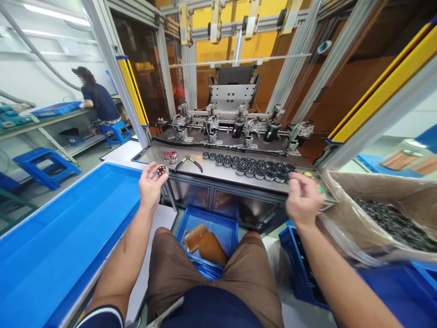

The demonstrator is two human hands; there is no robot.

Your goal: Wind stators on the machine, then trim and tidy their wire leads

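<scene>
My left hand (150, 184) pinches a small round motor stator (161, 170) with copper windings, held up near the left end of the steel ledge (218, 180). Several similar stators (170, 156), some with red tops, stand on the ledge just beyond it. Slightly blurred, my right hand (303, 198) is closed at the ledge's right end, and whatever its fingers hold is hidden. Beside it, rows of black ring-shaped parts (252, 166) crowd the ledge. Cutting pliers (189, 163) with green-and-black handles lie spread between the stators and these parts.
Behind the ledge stands a machine with clamp stations (239, 125). A long blue tray (85, 205) lies left; a lined box of dark parts (392, 223) stands right. Below sits a blue crate (208, 223) with brown sheets. Another person (100, 98) sits at the far left.
</scene>
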